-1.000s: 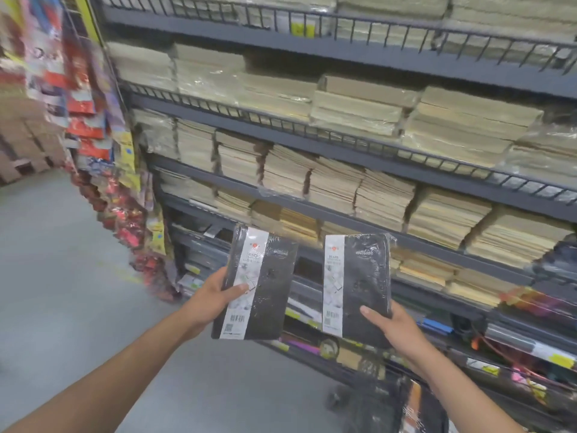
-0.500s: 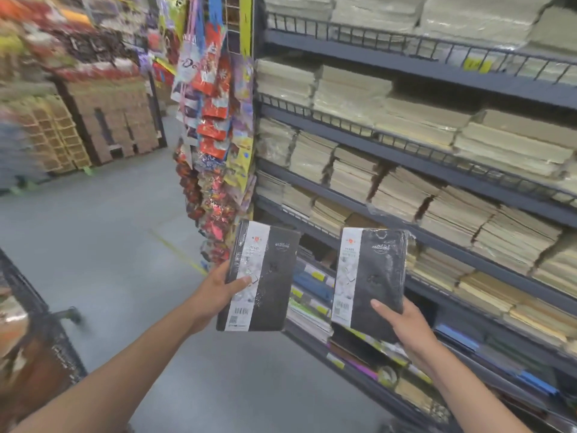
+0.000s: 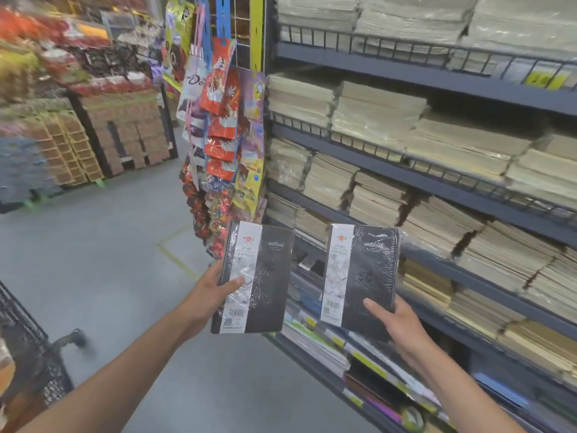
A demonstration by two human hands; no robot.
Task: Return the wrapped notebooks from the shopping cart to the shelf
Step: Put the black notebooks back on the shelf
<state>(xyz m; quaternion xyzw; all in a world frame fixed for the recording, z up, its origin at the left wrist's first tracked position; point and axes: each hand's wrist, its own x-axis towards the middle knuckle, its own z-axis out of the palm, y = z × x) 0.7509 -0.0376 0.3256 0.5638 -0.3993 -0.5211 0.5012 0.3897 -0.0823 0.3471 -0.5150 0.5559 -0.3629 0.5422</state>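
Two shrink-wrapped black notebooks are held upright before the shelf unit at 3 o'clock: the left notebook is gripped by the left hand, the right notebook by the right hand, thumbs over the covers. The shopping cart is seen at 8 o'clock. Carry step judged in hand; next, a matching slot must be found & both slid in.

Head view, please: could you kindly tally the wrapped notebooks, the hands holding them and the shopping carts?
Wrapped notebooks: 2 (left notebook, right notebook)
Hands: 2 (left hand, right hand)
Shopping cart: 1
Total: 5
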